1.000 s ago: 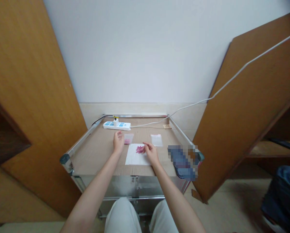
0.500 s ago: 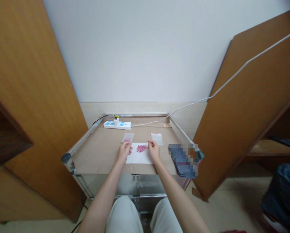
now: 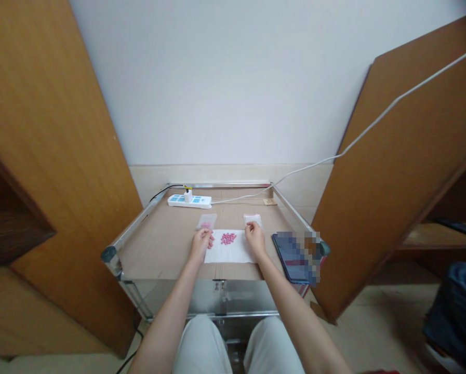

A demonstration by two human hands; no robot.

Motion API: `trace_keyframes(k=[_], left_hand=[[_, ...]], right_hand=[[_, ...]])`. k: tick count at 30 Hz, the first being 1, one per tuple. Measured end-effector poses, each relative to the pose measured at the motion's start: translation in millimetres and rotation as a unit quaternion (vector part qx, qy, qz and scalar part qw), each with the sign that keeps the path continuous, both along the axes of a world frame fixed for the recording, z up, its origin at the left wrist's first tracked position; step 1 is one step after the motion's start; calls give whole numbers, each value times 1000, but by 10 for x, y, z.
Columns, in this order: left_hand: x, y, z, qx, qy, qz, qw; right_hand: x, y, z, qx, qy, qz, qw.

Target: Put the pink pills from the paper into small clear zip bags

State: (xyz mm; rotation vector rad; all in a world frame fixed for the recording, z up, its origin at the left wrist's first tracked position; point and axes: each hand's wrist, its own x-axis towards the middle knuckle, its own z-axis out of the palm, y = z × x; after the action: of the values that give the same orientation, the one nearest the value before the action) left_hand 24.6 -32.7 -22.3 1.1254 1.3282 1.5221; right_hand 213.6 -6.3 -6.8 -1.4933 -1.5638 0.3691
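A small pile of pink, pill-like pieces (image 3: 228, 238) lies on a white sheet (image 3: 228, 256) between my hands. My left hand (image 3: 202, 245) rests at the sheet's left edge with its fingers curled together. Whatever those fingers may hold is too small to make out. Just beyond it lies a clear plastic bag (image 3: 207, 219) with some pink pieces inside. Over the sheet's right side is my right hand (image 3: 255, 240), its fingers bent and drawn together, their tips at the near part of several clear bags (image 3: 253, 217). Whether they grip anything is unclear.
A white power strip (image 3: 189, 201) with a plug stands at the back left, its cable running right. Right of the sheet lies a dark, flat device (image 3: 291, 259), partly pixelated. Metal rails edge the cardboard-covered cart top (image 3: 150, 244). A person's leg (image 3: 454, 306) shows far right.
My right hand has moved right and slightly away from me, from beside the pink pile to the clear bags. My left hand has stayed almost in place.
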Motion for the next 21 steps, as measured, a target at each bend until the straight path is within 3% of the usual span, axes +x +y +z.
trace_keyframes(k=[3, 7, 12, 21], left_hand=[[-6, -3, 2, 1, -1, 3, 1000], [-9, -2, -2, -1, 3, 2, 1000], [-2, -12, 12, 0, 10, 2, 1000], [-3, -8, 10, -10, 12, -2, 1000]], right_hand=[[72, -16, 102, -22, -169, -82, 982], [79, -39, 160, -56, -298, -79, 950], [43, -15, 177, -68, -350, -61, 932], [30, 145, 214, -108, -348, -73, 929]])
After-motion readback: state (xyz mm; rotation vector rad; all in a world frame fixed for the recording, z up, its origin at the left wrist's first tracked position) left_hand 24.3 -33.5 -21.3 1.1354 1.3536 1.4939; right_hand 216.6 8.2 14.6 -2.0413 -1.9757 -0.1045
